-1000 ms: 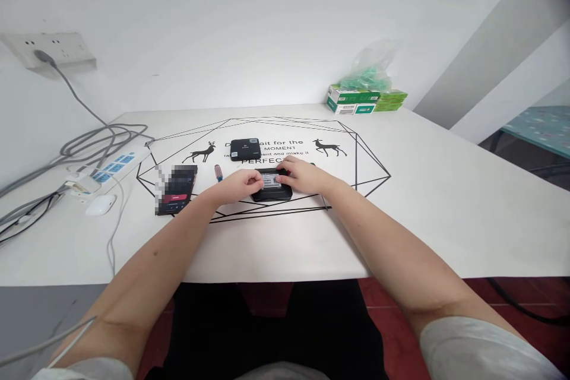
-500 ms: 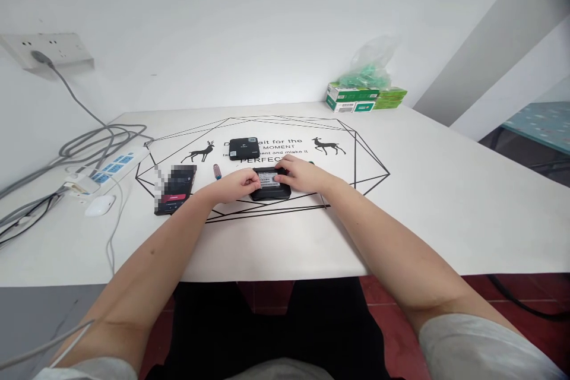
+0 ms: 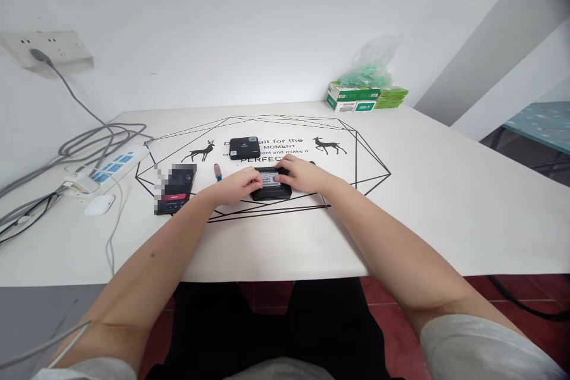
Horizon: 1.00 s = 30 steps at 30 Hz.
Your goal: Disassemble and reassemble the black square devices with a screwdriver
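Note:
On the printed table mat lies a black hard drive enclosure (image 3: 270, 194), its shallow inside facing up. A silver unit with a white printed label (image 3: 269, 179) sits in it, partly covered by fingers. My left hand (image 3: 240, 184) is closed, its curled fingers pressed at the enclosure's left side. From the right, my right hand (image 3: 300, 174) grips the far right side, thumb resting by the label. Behind it is a flat black square case (image 3: 244, 148) with small stickers. A screwdriver (image 3: 217, 171) lies left of my left hand. Part of a thin tool (image 3: 324, 202) shows beside my right wrist.
A phone (image 3: 178, 187) with a blurred screen lies to the left, near a white earbud case (image 3: 100, 205). A power strip (image 3: 116, 167) and tangled grey cables (image 3: 109, 130) fill the left side. Green-and-white boxes (image 3: 354, 97) with a plastic bag (image 3: 369, 71) stand at the back right.
Almost nothing differs. My left hand has shifted very slightly to the right at the enclosure; my right hand keeps its place.

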Available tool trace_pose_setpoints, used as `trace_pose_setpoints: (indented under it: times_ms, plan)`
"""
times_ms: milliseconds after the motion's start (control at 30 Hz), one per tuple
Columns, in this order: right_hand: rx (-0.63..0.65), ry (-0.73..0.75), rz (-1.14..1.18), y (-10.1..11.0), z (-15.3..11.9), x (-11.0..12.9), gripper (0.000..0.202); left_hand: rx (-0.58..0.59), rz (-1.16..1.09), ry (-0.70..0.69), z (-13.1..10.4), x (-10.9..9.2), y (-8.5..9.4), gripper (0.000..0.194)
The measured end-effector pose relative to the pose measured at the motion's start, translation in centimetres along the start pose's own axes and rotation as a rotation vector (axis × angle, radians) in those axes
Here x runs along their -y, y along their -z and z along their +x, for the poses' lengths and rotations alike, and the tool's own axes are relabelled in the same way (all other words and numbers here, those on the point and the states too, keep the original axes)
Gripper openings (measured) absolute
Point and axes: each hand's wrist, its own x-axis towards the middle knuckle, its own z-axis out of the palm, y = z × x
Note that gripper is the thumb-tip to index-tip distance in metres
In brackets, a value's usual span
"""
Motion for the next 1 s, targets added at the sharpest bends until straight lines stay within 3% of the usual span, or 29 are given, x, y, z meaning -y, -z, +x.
trace_pose_setpoints:
  times_ms: [767, 900, 1000]
  plan:
    - [-0.003, -0.003, -0.014, -0.1, 0.0, 0.0, 0.038, 0.021, 0.019, 0.065, -0.2, -0.1, 0.2, 0.021]
    - [0.003, -0.012, -0.016, -0.1, 0.0, 0.1, 0.038, -0.068, 0.060, 0.092, 0.0, 0.4, 0.4, 0.024]
    - [0.011, -0.029, -0.019, -0.1, 0.0, 0.2, 0.038, -0.215, 0.233, 0.213, 0.2, 1.6, 0.6, 0.023]
